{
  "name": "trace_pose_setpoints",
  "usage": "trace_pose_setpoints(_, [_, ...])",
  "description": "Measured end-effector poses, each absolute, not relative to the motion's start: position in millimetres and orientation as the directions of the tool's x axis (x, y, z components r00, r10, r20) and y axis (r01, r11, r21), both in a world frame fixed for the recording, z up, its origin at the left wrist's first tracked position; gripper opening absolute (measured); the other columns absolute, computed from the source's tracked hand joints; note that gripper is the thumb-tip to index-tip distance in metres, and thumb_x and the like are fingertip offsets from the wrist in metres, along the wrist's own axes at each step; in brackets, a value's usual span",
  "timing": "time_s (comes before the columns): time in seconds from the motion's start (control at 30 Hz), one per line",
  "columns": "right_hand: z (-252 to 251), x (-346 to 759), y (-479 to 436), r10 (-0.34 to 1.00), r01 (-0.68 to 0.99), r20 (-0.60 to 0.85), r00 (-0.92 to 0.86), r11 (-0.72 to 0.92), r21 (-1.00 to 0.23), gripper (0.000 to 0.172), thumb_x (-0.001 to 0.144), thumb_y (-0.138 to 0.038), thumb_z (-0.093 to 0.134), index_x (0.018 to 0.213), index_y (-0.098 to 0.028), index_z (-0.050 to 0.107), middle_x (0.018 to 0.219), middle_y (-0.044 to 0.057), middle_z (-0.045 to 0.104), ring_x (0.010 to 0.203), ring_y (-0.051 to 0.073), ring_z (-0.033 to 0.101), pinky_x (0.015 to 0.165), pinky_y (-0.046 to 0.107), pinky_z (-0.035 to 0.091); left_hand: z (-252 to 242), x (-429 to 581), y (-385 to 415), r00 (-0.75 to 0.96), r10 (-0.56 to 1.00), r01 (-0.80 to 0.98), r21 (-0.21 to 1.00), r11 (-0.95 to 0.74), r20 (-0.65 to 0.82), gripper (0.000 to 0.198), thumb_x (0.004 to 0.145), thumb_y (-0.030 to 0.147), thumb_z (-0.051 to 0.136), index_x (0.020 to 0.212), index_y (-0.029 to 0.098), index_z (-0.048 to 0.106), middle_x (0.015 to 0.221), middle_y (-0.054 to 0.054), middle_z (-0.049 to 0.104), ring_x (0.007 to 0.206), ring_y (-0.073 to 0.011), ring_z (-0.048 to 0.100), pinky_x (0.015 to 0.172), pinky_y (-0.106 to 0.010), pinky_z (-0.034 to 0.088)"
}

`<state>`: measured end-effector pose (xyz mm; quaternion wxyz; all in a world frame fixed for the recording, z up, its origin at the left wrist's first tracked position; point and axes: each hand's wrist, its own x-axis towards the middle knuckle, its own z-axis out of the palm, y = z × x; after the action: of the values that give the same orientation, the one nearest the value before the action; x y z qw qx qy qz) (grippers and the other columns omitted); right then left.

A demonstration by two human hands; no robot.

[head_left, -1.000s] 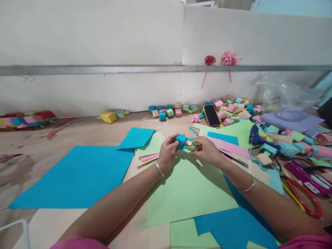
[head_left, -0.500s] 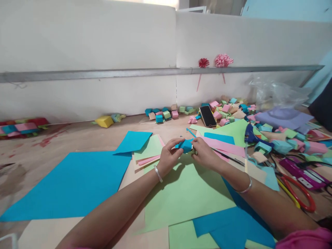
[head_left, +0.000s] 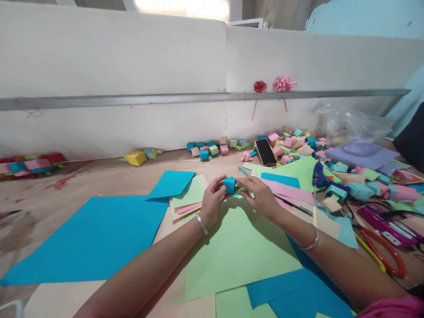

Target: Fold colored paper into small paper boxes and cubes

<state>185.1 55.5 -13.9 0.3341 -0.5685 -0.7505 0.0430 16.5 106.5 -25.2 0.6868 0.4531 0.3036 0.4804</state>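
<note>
My left hand (head_left: pixel 212 199) pinches a small blue folded paper loop (head_left: pixel 229 184) between thumb and fingers. My right hand (head_left: pixel 259 195) holds a green folded paper piece (head_left: pixel 243 189) right beside it, and the two pieces touch. Both hands hover just above a large green paper sheet (head_left: pixel 238 247) on the table. Each wrist wears a silver bangle.
Big blue sheet (head_left: pixel 89 238) lies at left, more blue and green sheets near me. A phone (head_left: pixel 265 152) leans among several coloured paper cubes (head_left: pixel 212 149) at the back. Red-handled scissors (head_left: pixel 380 251), a purple stapler (head_left: pixel 387 223) and a blue glue gun (head_left: pixel 321 176) lie at right.
The blue loop was pressed against the green piece half a second ago; now it stands upright in my left fingers. The camera view tilted slightly.
</note>
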Motion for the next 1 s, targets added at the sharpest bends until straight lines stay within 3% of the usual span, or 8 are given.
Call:
trace_pose_setpoints(0.17, [-13.8, 184.7, 55.3, 0.886, 0.845, 0.445, -0.131, 0.335, -0.417, 0.036, 0.083, -0.011, 0.051, 0.116, -0.023, 0.059, 0.114, 0.010, 0.058, 0.100, 0.022, 0.056, 0.086, 0.034, 0.045, -27.6, 16.4, 107.5, 0.348, 0.937, -0.377, 0.920, 0.106, 0.034, 0.045, 0.073, 0.026, 0.072, 0.116, 0.021, 0.062, 0.107, -0.007, 0.066, 0.093, -0.0190, 0.063, 0.082, -0.031, 0.051])
trace_pose_setpoints(0.33, [-15.6, 184.5, 55.7, 0.899, 0.866, 0.431, -0.081, 0.277, -0.415, 0.037, 0.079, -0.014, 0.054, 0.116, -0.019, 0.052, 0.104, 0.009, 0.061, 0.093, 0.023, 0.056, 0.081, 0.035, 0.045, -32.0, 16.2, 109.2, 0.365, 0.925, -0.340, 0.940, 0.032, 0.101, 0.042, 0.070, 0.023, 0.074, 0.112, 0.020, 0.066, 0.109, -0.008, 0.067, 0.100, -0.0215, 0.061, 0.083, -0.030, 0.049])
trace_pose_setpoints(0.43, [-15.8, 185.7, 56.7, 0.902, 0.874, 0.423, -0.080, 0.268, -0.406, 0.027, 0.078, -0.015, 0.056, 0.105, -0.017, 0.054, 0.095, 0.008, 0.060, 0.087, 0.023, 0.055, 0.075, 0.034, 0.044, -32.5, 15.8, 109.3, 0.361, 0.923, -0.322, 0.947, -0.011, 0.134, 0.039, 0.071, 0.022, 0.073, 0.109, 0.021, 0.068, 0.110, -0.007, 0.067, 0.104, -0.0219, 0.060, 0.085, -0.029, 0.048])
trace_pose_setpoints(0.77, [-13.1, 188.0, 57.4, 0.893, 0.862, 0.446, -0.054, 0.267, -0.430, 0.017, 0.087, -0.028, 0.054, 0.101, -0.017, 0.057, 0.088, 0.006, 0.063, 0.078, 0.020, 0.056, 0.070, 0.031, 0.041, -29.7, 14.1, 107.6, 0.344, 0.917, -0.278, 0.955, -0.106, 0.202, 0.037, 0.074, 0.023, 0.072, 0.110, 0.021, 0.068, 0.116, -0.008, 0.065, 0.108, -0.0241, 0.058, 0.089, -0.032, 0.047])
trace_pose_setpoints(1.0, [-10.7, 186.4, 57.2, 0.860, 0.830, 0.507, -0.055, 0.321, -0.456, 0.013, 0.089, -0.020, 0.049, 0.098, -0.019, 0.059, 0.097, 0.007, 0.065, 0.091, 0.021, 0.058, 0.079, 0.032, 0.044, -30.3, 15.3, 107.4, 0.353, 0.912, -0.292, 0.951, -0.106, 0.210, 0.039, 0.073, 0.024, 0.073, 0.111, 0.020, 0.067, 0.119, -0.009, 0.064, 0.111, -0.0248, 0.057, 0.093, -0.034, 0.046])
